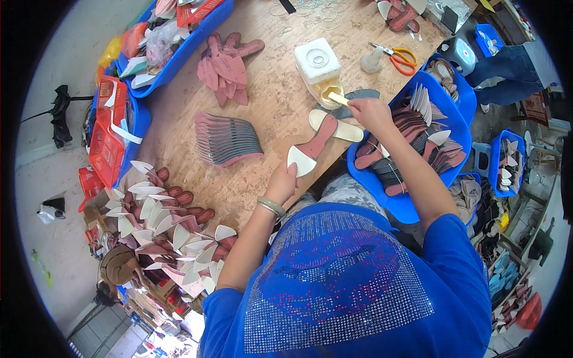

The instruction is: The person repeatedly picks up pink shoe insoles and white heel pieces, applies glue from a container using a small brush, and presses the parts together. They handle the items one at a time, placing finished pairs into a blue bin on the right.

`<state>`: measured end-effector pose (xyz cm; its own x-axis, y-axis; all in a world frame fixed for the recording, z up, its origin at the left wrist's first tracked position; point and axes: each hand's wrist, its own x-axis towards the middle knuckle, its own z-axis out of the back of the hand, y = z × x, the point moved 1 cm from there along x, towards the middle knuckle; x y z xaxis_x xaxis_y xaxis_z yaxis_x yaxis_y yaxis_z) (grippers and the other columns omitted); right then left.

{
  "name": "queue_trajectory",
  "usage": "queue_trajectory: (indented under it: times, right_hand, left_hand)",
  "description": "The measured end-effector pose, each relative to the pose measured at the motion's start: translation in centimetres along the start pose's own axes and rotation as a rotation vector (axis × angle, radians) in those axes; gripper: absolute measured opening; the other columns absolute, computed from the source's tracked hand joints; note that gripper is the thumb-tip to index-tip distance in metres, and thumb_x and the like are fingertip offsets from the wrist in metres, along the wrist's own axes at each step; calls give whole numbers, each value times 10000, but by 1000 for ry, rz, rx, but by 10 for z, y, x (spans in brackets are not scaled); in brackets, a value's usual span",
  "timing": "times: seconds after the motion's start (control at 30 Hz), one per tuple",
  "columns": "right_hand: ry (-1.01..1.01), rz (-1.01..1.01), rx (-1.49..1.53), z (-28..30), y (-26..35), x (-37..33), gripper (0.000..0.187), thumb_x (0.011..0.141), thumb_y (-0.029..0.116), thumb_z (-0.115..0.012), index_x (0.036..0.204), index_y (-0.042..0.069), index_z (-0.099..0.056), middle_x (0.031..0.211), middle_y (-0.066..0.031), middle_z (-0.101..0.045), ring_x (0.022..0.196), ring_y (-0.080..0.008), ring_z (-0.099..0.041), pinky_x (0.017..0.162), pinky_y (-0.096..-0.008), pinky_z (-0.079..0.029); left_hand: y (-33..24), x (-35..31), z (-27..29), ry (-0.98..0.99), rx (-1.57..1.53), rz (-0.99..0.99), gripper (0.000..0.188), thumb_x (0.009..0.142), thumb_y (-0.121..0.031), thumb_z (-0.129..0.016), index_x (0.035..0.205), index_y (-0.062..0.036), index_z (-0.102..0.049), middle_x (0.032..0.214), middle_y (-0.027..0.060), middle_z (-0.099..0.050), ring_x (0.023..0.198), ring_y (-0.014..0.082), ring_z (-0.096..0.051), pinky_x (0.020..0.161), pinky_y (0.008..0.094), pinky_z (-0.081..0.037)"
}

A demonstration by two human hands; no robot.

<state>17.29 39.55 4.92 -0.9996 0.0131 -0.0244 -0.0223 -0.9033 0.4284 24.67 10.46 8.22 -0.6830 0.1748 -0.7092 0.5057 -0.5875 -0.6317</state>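
My left hand (283, 184) is closed on a shoe insole (317, 143) with a dull red body and a white pointed end, gripping it by the white end near the table's front edge. In my right hand (371, 114) is a pale-handled brush (339, 98), whose tip is inside the spout of a white plastic pot (317, 62). The pot's mouth is stained yellowish. Partly under the held insole lies a cream sole-shaped piece (349, 131). A dark grey flat piece (364, 94) sits beside the spout.
A fanned row of insoles (227, 140) and a loose red pile (230, 67) lie on the wooden table (280, 107). White-tipped insoles (161, 215) crowd its left edge. A blue basin (382, 200) of insoles stands at my right. Orange-handled pliers (399, 59) lie farther back.
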Motion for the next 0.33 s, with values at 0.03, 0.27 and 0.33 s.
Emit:
queue_trajectory:
  times: [0.03, 0.27, 0.33]
  right_hand:
    - [14, 35, -58, -2, 2, 9, 197, 819, 269, -571, 842, 160, -734, 726, -120, -672, 687, -295, -662, 619, -424, -533]
    - [80, 104, -215, -14, 7, 40, 188, 806, 232, -568, 765, 123, -715, 695, -127, -668, 685, -292, -671, 608, -426, -536]
    - [109, 104, -200, -8, 10, 37, 196, 802, 246, -573, 762, 119, -717, 693, -138, -667, 693, -303, -673, 607, -424, -538]
  left_hand:
    - [-6, -3, -2, 38, -165, 62, 316, 979, -272, -384, 932, -4, -543, 599, 47, -520, 466, 139, -472, 435, 287, -406]
    - [2, 0, 1, 89, -456, 148, 280, 972, -275, -410, 920, -32, -538, 590, 2, -466, 446, 102, -400, 402, 255, -364]
    - [8, -3, 2, 79, -473, 162, 275, 973, -275, -409, 924, -35, -536, 588, -1, -463, 452, 97, -403, 399, 245, -357]
